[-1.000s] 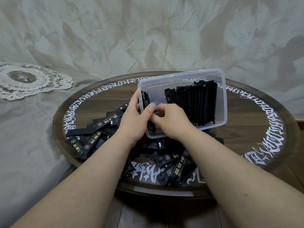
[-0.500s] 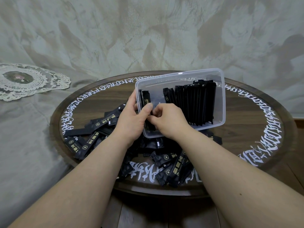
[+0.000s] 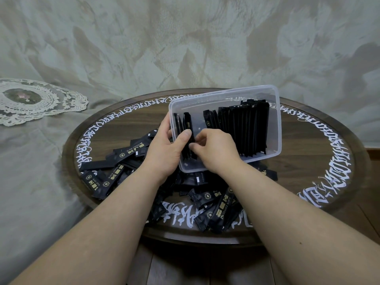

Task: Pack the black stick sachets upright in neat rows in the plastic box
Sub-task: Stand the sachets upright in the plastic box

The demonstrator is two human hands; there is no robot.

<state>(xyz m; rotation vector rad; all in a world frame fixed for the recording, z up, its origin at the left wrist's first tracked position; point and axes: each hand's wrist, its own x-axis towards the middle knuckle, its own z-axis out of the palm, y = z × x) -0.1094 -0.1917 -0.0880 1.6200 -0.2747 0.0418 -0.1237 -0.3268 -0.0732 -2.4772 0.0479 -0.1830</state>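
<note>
A round wooden table with white lettering round its rim stands before a pale patterned cloth backdrop, a lace doily off to your left. Your left hand grips the near left corner of the plastic box, thumb over the rim and pressing a few sachets that stand against the left wall. Your right hand is curled inside the box just beside them, fingertips pinching at their lower ends; exactly what it holds is hidden. Further right, past a bare gap, a tight upright row fills the box's right half. Many loose sachets lie heaped on the table under and in front of the box. You seem to be seating a new batch upright. Next, square those few up and close the gap towards the packed row, keeping them from toppling as you let go.
</note>
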